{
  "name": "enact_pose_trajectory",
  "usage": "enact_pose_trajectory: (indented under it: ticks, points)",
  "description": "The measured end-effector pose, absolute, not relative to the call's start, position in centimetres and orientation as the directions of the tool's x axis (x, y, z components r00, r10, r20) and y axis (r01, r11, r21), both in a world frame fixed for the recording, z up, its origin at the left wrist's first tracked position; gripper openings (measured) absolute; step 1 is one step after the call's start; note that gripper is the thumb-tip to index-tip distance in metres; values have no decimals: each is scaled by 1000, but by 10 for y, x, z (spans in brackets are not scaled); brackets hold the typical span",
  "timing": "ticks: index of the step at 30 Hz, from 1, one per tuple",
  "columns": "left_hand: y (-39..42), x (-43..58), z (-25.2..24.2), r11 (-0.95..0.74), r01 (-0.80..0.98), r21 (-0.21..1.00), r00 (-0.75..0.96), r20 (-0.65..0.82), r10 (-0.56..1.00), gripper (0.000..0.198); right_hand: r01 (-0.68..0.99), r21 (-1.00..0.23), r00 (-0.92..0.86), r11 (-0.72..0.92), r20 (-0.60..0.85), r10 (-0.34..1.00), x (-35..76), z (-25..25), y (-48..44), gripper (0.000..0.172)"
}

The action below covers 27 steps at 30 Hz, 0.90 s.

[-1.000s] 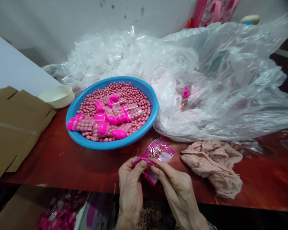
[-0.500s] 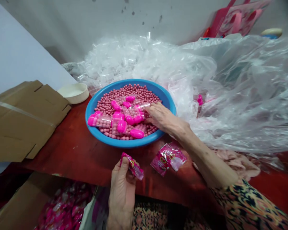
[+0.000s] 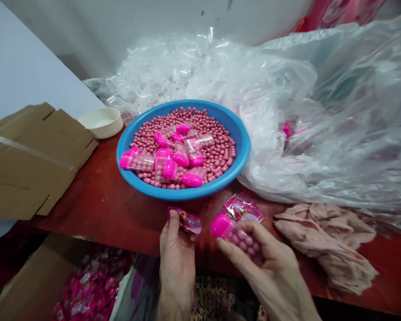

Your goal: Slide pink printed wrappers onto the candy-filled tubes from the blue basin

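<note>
My left hand (image 3: 175,267) pinches a small pink foil packet (image 3: 186,220) near the table's front edge. My right hand (image 3: 270,272) grips a transparent tube (image 3: 240,240) with a magenta cap, filled with pink beads. The tube's cap points left, towards the packet, and the two are a little apart. Behind them, a blue plastic basin (image 3: 187,192) holds loose pink beads (image 3: 217,151) and several more capped tubes (image 3: 137,160). Another pink foil packet (image 3: 243,207) lies on the table, partly hidden by the tube and my right hand.
A large transparent plastic bag (image 3: 347,133) of empty tubes fills the back right. Peach cloth (image 3: 327,240) lies on the red table (image 3: 113,214). Flattened cardboard (image 3: 30,165) and a white bowl (image 3: 102,123) are at left. A box of pink packets (image 3: 90,281) sits below the front edge.
My right hand has come back from the basin to the front of the table, now holding a bead-filled tube. My left hand keeps the packet. The basin holds one tube fewer.
</note>
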State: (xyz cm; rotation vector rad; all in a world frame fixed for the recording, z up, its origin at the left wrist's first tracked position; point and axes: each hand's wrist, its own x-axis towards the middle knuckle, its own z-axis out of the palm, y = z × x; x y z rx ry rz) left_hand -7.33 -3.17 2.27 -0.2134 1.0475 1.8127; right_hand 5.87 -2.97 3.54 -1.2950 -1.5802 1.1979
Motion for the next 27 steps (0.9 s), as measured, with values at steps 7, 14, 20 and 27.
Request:
enact_pose_trajectory:
  ticks: [7, 14, 20, 27]
  points:
    - [-32, -56, 17, -120, -765, 632, -520, -497, 695, 20, 268, -963, -109, 15, -15, 994, 54, 13, -34, 18]
    - [-30, -45, 17, -109, -753, 649, -545, -523, 655, 22, 369, -926, -137, 79, 30, 990, 54, 13, -43, 18]
    - [-29, -39, 15, -54, -766, 641, -488, -523, 698, 22, 506, -837, -159, 207, 146, 976, 59, 12, -40, 24]
    - [-35, -29, 14, 34, -767, 641, -410, -529, 743, 16, 522, -844, -94, 123, 87, 992, 63, 11, -39, 27]
